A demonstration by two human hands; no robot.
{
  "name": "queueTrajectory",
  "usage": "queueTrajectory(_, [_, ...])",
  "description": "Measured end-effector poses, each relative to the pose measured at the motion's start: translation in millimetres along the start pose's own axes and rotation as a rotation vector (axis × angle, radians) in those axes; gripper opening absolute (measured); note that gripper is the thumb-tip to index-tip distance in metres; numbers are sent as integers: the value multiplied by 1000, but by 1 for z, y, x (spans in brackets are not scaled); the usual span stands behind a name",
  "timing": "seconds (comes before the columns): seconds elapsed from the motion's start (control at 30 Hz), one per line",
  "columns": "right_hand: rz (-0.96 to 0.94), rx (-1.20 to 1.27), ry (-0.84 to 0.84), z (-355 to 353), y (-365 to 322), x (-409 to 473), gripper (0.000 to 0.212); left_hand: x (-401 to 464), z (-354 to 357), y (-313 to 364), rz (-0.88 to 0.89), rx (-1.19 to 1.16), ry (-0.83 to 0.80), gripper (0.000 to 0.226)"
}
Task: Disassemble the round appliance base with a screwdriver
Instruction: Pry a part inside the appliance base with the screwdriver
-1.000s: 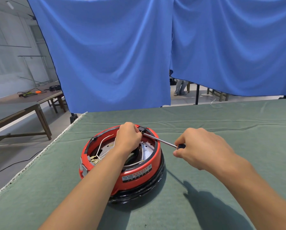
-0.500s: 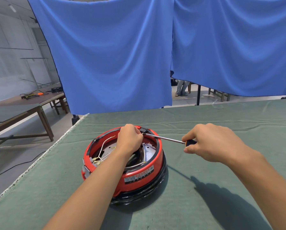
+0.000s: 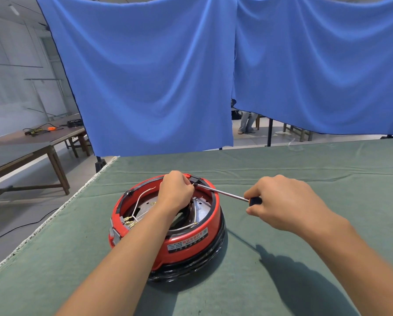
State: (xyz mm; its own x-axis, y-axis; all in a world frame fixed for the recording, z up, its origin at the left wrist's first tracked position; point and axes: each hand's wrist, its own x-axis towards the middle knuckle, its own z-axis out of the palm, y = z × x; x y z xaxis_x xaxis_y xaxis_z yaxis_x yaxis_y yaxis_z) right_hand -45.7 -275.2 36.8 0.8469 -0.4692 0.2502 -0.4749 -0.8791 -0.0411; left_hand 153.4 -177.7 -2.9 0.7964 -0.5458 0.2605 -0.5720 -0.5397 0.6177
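Right hand grips screwdriver handle; tip at far rim of red round base beside curled left hand; green surface

Appliance base on the table — screwdriver right, curtain behind.

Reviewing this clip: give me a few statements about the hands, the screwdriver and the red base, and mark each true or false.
1. The right hand grips the screwdriver by its handle. True.
2. The screwdriver shaft points toward the far rim of the red appliance base. True.
3. The left hand rests flat on the green cloth, away from the base. False: it is over the open base, fingers curled at the rim near the screwdriver tip.
4. The base is closed by a cover. False: its top is open, with white wires and a metal plate visible inside.
5. Blue curtains hang behind the table. True.
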Motion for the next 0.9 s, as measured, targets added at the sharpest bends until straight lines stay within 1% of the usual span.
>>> queueTrajectory(0.13, [-42,-42,7,1,13,11,11,0,0,0,-9,-7,-5,20])
queueTrajectory(0.2, [-47,-40,13,2,20,17,20,0,0,1,-15,-12,-12,21])
queueTrajectory(0.3, [-46,33,-20,5,26,24,32,-1,0,-1,-24,-20,-14,20])
queueTrajectory(0.37, [-56,53,-26,8,23,28,34,-1,0,-2,-33,-35,-7,20])
queueTrajectory(0.5, [-38,-9,26,5,19,27,23,-2,1,-2,-35,-28,17,19])
queueTrajectory(0.6, [-2,-10,38,3,17,20,20,-1,1,-3,-35,-30,22,20])
queueTrajectory(0.67, [21,27,18,5,15,16,18,-1,1,-4,-30,-25,31,19])
queueTrajectory(0.77, [62,96,-14,12,13,15,14,-3,0,-2,-24,-35,91,16])
queueTrajectory(0.9, [116,187,-51,25,10,15,12,-6,-2,0,11,-44,98,14])
